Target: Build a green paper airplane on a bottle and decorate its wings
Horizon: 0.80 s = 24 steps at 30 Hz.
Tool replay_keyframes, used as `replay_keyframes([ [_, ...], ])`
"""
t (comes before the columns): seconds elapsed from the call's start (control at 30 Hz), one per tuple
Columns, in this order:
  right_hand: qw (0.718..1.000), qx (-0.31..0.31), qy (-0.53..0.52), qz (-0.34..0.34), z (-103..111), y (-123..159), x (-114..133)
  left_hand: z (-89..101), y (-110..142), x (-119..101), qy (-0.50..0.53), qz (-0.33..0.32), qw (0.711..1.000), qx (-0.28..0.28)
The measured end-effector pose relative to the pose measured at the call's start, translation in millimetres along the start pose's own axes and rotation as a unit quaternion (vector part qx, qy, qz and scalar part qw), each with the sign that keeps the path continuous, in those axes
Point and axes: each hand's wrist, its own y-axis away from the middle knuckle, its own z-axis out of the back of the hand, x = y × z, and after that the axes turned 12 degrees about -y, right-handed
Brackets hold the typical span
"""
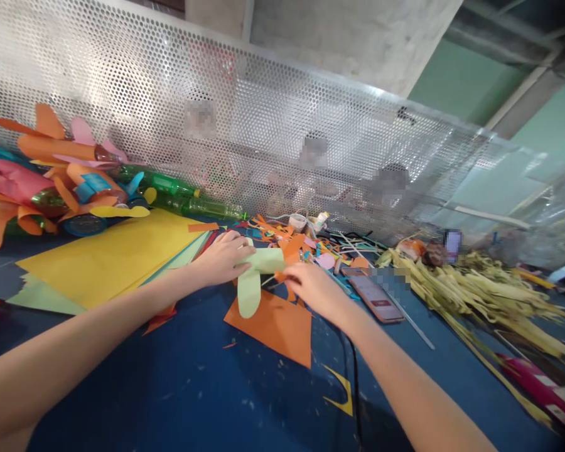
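A pale green paper tube with rounded wing-like flaps (249,295), shaped like a toy plane, lies under my left hand (226,256), whose fingers curl over its left end. My right hand (313,285) is at the tube's right end, with thumb and fingers pinched by an orange paper piece (290,250); exactly where they grip is partly hidden. Below both hands an orange paper sheet (277,326) lies flat on the blue table (179,389). Paper scraps (327,260) are scattered just beyond my right hand.
Yellow and green paper sheets (108,257) are stacked left. Behind them are bottles with paper wings (75,163) and green bottles (169,185). A phone (376,295) and dried husk strips (475,295) lie right. A perforated metal screen (273,113) stands behind, with people beyond it.
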Motion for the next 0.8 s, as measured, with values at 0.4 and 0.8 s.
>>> replay_keyframes([
  [0.4, 0.962, -0.242, 0.034, -0.122, 24.1, -35.6, -120.4, -0.6, 1.1, -3.0, 0.008, 0.004, 1.0, 0.014],
  [0.8, 0.978, -0.059, 0.092, -0.178, -4.6, 40.7, -60.0, 2.9, 2.2, -3.6, 0.011, 0.005, 1.0, 0.015],
])
